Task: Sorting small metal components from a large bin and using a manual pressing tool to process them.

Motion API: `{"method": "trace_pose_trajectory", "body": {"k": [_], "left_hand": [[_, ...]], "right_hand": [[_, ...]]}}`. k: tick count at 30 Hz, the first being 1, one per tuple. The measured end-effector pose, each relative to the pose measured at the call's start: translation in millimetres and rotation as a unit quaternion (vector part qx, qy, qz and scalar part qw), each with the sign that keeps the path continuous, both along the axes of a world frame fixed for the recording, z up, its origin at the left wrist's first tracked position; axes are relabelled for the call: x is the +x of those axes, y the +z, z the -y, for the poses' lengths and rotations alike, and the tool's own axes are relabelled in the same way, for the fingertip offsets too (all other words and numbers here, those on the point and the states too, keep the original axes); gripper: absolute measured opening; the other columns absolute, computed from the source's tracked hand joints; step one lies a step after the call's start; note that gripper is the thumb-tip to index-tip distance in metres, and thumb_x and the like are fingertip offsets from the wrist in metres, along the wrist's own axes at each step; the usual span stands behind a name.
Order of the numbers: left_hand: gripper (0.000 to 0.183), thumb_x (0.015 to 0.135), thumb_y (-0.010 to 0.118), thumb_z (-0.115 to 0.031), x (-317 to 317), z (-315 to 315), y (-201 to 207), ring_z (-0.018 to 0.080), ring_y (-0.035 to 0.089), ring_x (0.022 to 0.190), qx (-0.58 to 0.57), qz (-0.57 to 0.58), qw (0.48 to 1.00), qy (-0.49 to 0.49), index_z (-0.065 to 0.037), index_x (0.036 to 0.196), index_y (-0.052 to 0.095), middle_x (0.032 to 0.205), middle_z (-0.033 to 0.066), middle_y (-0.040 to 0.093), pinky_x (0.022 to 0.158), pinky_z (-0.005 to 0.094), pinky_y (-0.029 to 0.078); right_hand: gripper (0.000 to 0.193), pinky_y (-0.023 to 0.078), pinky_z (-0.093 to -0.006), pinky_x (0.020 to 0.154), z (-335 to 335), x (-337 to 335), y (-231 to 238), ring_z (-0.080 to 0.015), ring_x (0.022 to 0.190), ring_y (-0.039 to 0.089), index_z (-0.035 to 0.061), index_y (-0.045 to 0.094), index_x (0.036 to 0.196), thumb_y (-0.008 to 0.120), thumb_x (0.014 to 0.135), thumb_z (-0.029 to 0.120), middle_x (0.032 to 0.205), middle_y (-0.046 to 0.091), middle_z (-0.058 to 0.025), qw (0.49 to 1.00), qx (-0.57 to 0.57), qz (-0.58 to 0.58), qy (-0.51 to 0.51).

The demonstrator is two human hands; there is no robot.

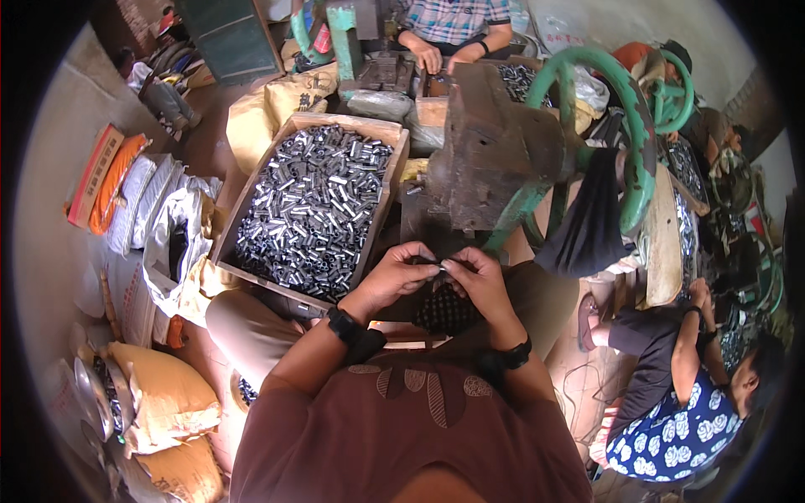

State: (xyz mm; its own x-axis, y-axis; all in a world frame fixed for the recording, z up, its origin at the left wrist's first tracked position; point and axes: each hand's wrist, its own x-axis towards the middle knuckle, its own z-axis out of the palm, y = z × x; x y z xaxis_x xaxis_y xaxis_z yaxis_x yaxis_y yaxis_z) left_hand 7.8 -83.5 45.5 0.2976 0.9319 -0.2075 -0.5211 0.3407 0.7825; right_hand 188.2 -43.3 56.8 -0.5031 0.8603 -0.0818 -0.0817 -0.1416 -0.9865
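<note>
My left hand [394,275] and my right hand [480,281] meet in front of my lap, fingertips pinched together around a small dark metal piece [442,268]. Most of that piece is covered by the fingers, so its exact kind cannot be made out. To the left of my hands, a wooden tray [397,159] holds a heap of short, shiny metal tubes [314,210]. Just beyond my hands stands a hand press with a heavy dark metal head [495,151] and a green handwheel [641,159]. A black cloth [587,222] hangs from the wheel.
Across from me sits a person in a plaid shirt [457,21], hands over a small wooden box [432,111]. Another person in a flowered blue top [679,432] sits at the right. Sacks [163,394] and bags [176,243] line the left side. A wooden board [667,251] stands at right.
</note>
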Motion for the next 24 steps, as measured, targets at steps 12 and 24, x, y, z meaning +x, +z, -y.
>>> {"method": "trace_pose_trajectory", "body": {"k": [12, 24], "left_hand": [[0.013, 0.081, 0.061, -0.004, 7.0, -9.1, 14.2, -0.0003, 0.03, 0.042, -0.005, 0.066, 0.996, -0.067, -0.008, 0.087, 0.051, 0.061, -0.0042, 0.044, 0.037, 0.0155, 0.019], [0.013, 0.081, 0.061, -0.001, 9.4, -4.7, 21.1, -0.0004, 0.035, 0.047, 0.039, 0.049, 0.998, 0.023, -0.009, 0.083, 0.051, 0.065, -0.0042, 0.049, 0.04, 0.0157, 0.023]], "right_hand": [[0.014, 0.033, -0.0184, 0.044, 1.0, 5.8, 7.5, -0.005, 0.049, 0.045, 0.0077, 0.052, 0.077, 0.062, 0.083, 0.015, 0.062, 0.052, 0.0009, 0.994, -0.091, -0.068, 0.004], [0.011, 0.035, -0.0174, 0.046, 2.5, -4.8, 22.3, -0.0035, 0.051, 0.045, 0.0055, 0.054, 0.079, 0.06, 0.085, 0.013, 0.064, 0.053, 0.0023, 0.998, -0.002, -0.033, -0.059]]}}
